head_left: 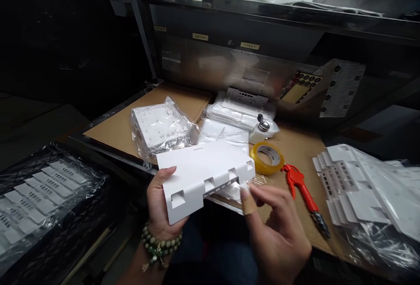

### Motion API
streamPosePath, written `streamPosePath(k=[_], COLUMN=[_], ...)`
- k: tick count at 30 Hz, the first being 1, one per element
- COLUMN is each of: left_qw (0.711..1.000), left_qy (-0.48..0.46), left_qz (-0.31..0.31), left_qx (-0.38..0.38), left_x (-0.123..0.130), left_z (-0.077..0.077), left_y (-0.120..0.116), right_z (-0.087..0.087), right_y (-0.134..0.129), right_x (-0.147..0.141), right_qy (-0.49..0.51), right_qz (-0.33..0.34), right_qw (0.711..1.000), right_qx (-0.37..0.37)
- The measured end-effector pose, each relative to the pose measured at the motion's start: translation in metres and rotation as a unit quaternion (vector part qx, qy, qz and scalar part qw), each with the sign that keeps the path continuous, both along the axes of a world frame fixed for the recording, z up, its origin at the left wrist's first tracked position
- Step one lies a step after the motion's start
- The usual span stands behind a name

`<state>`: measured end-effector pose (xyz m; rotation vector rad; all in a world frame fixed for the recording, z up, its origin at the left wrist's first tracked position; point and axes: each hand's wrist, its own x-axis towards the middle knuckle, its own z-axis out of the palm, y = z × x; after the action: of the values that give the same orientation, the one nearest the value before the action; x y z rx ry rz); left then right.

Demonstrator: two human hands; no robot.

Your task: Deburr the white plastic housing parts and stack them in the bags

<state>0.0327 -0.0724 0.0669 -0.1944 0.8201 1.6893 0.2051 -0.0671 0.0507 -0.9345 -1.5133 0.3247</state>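
My left hand (163, 202), with a beaded bracelet at the wrist, grips the left end of a white plastic housing cover (200, 167). The cover is tilted, its edge with square cut-outs and a row of port slots turned toward me. My right hand (275, 228) is closed in a pinch just off the cover's right corner. Between its thumb and forefinger is a small white wad (244, 187), perhaps cloth or tissue; a tan strip wraps the thumb. Behind the cover lie a bagged white cover (157, 123) and a stack of clear plastic bags (225, 134).
A yellow tape roll (267, 159), a red air blow gun (300, 184) and a small pump bottle (260, 131) lie right of centre. Stacked white covers (357, 188) fill the right side. At left, a black crate (55, 149) holds several bagged covers. A shelf (229, 2) overhangs the back.
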Motion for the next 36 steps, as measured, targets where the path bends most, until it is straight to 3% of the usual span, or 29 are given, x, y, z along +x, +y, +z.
streamPosePath(k=[5, 9, 24, 31, 36], left_qw=[0.999, 0.997, 0.989, 0.989, 0.986], left_qy=[-0.033, -0.05, -0.081, -0.088, -0.1], left_qz=[-0.016, -0.046, -0.117, -0.115, -0.133], left_qx=[0.016, 0.022, 0.042, 0.02, 0.008], left_x=[0.011, 0.017, 0.017, 0.019, 0.011], left_z=[0.004, 0.006, 0.007, 0.011, 0.008], left_y=[0.003, 0.0, -0.002, -0.002, -0.002], right_z=[0.001, -0.004, -0.006, -0.006, 0.01], right_y=[-0.022, -0.026, -0.027, -0.028, -0.034], right_x=[-0.033, -0.05, -0.048, -0.048, -0.04], right_qy=[-0.039, -0.066, -0.074, -0.085, -0.054], right_qz=[0.123, 0.171, 0.162, 0.177, 0.246], right_qw=[0.991, 0.982, 0.982, 0.978, 0.968], right_qx=[0.033, 0.036, 0.066, 0.066, -0.013])
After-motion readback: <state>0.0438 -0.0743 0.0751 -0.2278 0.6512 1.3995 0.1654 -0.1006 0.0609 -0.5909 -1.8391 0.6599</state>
